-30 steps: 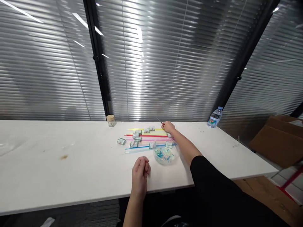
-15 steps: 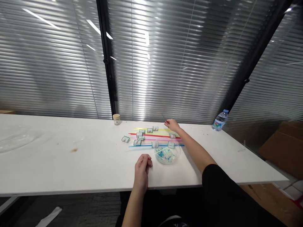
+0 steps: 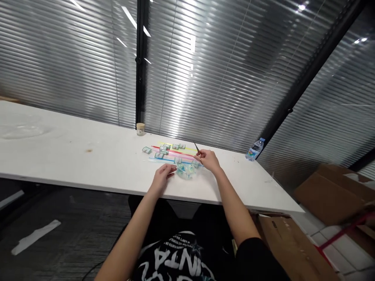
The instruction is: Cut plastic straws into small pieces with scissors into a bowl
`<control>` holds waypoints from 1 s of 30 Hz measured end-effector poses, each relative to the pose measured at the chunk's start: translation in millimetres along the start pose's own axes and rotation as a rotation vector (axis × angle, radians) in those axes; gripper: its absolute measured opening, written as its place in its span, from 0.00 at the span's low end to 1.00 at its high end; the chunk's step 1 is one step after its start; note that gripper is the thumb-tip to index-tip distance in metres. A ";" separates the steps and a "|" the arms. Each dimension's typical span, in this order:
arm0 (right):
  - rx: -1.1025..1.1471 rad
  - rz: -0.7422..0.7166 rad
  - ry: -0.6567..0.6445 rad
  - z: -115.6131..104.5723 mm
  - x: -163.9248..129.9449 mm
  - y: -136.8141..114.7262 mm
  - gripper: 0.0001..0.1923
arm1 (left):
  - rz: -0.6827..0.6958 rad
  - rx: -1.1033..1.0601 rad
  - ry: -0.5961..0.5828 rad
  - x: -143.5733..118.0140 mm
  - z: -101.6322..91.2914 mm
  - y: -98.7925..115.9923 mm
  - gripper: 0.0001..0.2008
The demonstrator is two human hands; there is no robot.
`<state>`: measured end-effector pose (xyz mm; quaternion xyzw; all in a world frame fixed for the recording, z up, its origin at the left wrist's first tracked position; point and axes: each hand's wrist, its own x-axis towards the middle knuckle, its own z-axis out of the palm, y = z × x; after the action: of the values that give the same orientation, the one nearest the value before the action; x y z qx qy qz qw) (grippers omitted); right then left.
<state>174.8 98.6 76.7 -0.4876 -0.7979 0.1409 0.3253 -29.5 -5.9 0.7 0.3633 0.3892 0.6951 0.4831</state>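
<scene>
Writing: white block lettering on the person's black shirt at the bottom edge, only partly legible; the labels on the water bottle [image 3: 255,149] and small jar [image 3: 140,128] are too small to read. Right hand [image 3: 208,160]: grip pinched shut on a thin dark stick [image 3: 197,149] that angles up and away from the fingertips, just right of a clear bowl [image 3: 185,171] of blue-and-white pieces. Left hand [image 3: 163,175]: fingers loosely curled, resting on the white tabletop [image 3: 73,156] just left of the bowl, holding nothing visible. Beyond the bowl: coloured straws [image 3: 172,152] laid side by side, with small patterned packets [image 3: 159,155] on and around them.
</scene>
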 end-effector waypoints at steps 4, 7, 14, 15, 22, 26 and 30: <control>0.335 0.116 0.175 6.8 -34.1 7.7 0.19 | -0.002 0.014 0.004 -2.1 -2.2 2.3 0.23; 0.648 0.184 0.208 24.7 -73.0 10.8 0.26 | -0.018 -0.015 0.002 -2.9 -2.8 5.1 0.23; 0.815 0.211 -0.266 53.7 -116.6 -9.3 0.28 | 0.004 -0.060 0.029 -5.1 1.0 6.9 0.21; 0.807 0.205 -0.289 55.1 -113.6 -12.1 0.28 | 0.011 -0.052 0.022 -4.8 0.9 6.3 0.21; 0.777 0.193 -0.286 66.0 -99.7 -23.8 0.29 | 0.054 0.013 -0.014 -1.3 -2.2 1.4 0.19; 0.779 0.206 -0.258 67.3 -101.7 -22.8 0.29 | 0.060 0.042 -0.054 0.9 -4.2 -2.7 0.17; 0.782 0.212 -0.247 68.2 -101.4 -20.1 0.28 | 0.063 0.076 -0.067 3.0 -6.3 -5.8 0.17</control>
<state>148.0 7.0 -2.2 -0.3863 -0.6626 0.5232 0.3716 -33.6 -3.0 -6.8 0.4164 0.3873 0.6820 0.4598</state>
